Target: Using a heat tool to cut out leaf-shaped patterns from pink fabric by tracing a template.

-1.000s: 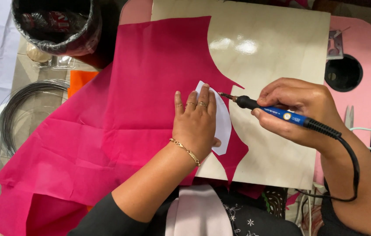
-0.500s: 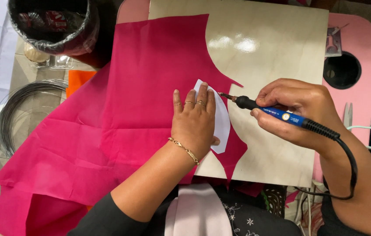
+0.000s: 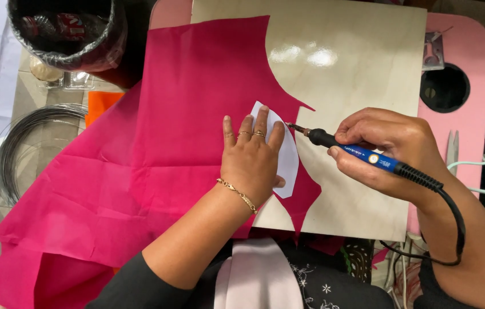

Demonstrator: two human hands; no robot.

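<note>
White petal-shaped paper template [image 3: 286, 155] lying flat on pink fabric [image 3: 156, 171], near centre of view, right edge exposed. Left hand [image 3: 252, 163] pressed palm-down on template, fingers extended and together toward 12 o'clock, grasping nothing; rings on two fingers, gold bracelet [image 3: 238, 194] at wrist. At 3 o'clock of template: right hand [image 3: 388, 151] clenched around blue-and-black corded hot-tip tool [image 3: 362, 153], held like a pen. Metal tip pointing toward 9 o'clock, touching fabric just beside template's upper right edge. Black cord [image 3: 454, 223] looping from tool rear toward 5 o'clock. Fabric spread over pale wooden board [image 3: 362, 63], curved cut edge at 12 o'clock of template. Pink table [image 3: 465, 51] under board. At 10 o'clock: bin lined with black bag [image 3: 65, 31]. At 9 o'clock: coil of wire [image 3: 25, 143].
</note>
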